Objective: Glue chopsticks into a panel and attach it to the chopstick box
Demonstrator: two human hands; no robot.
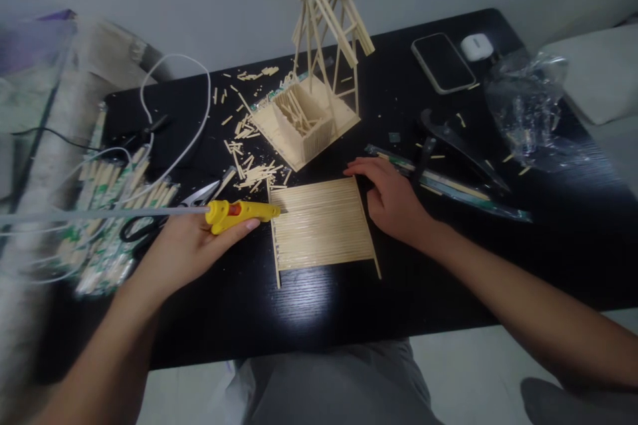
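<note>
My left hand (187, 242) is wrapped round a yellow hot glue gun (239, 214), with a long glue stick running out of its back. The gun's nozzle points right, at the left edge of a flat panel of thin wooden sticks (319, 226) lying on the table. Two longer sticks run along the panel's left and right sides. At the panel's top right corner rests my right hand (389, 199), its index finger stretched along the edge and the other fingers curled. Whether that hand pinches a stick is not clear.
Behind the panel stands a stick model with a box (304, 123) and a tall frame. Scissors (199, 196), packed sticks (109, 212) and a white cable (207, 99) lie left. Pliers (463, 146), a phone (442, 63), an earbud case (477, 46) and a plastic bag (528, 106) are right.
</note>
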